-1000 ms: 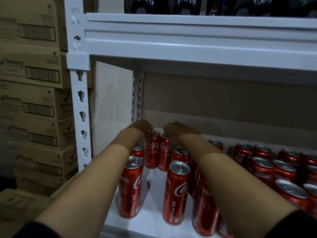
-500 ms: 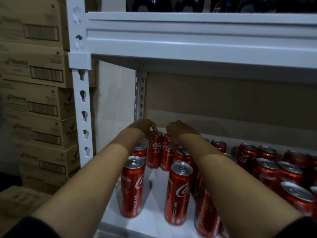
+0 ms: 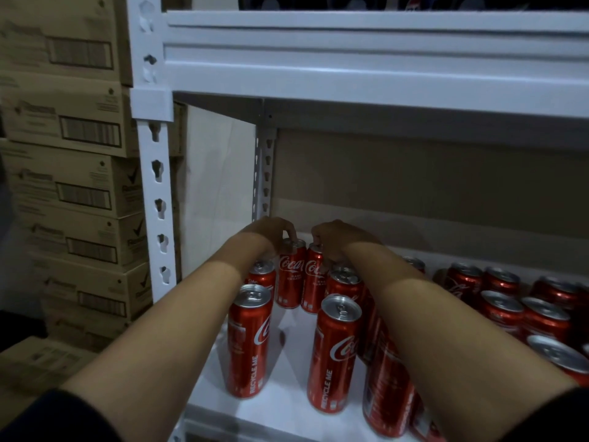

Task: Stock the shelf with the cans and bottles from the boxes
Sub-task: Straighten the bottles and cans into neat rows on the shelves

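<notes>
Both my arms reach deep into the white shelf (image 3: pixel 287 406). My left hand (image 3: pixel 271 231) grips the top of a tall red cola can (image 3: pixel 290 275) standing near the back left corner. My right hand (image 3: pixel 338 239) grips the top of the red can beside it (image 3: pixel 314 282). Both cans stand upright on the shelf board and touch each other. More slim red cans stand in front: one at the front left (image 3: pixel 250 339) and one at the front middle (image 3: pixel 334 352). Other cans are partly hidden under my right forearm.
Several shorter red cans (image 3: pixel 500 301) fill the shelf's right side. The shelf above (image 3: pixel 366 59) carries dark bottles, barely visible. A white slotted upright (image 3: pixel 156 186) stands at the left. Stacked cardboard boxes (image 3: pixel 73 186) stand left of the rack.
Both hands stay on the tops of the two back cans. The view has shifted slightly, and the cans sit a little further back.
</notes>
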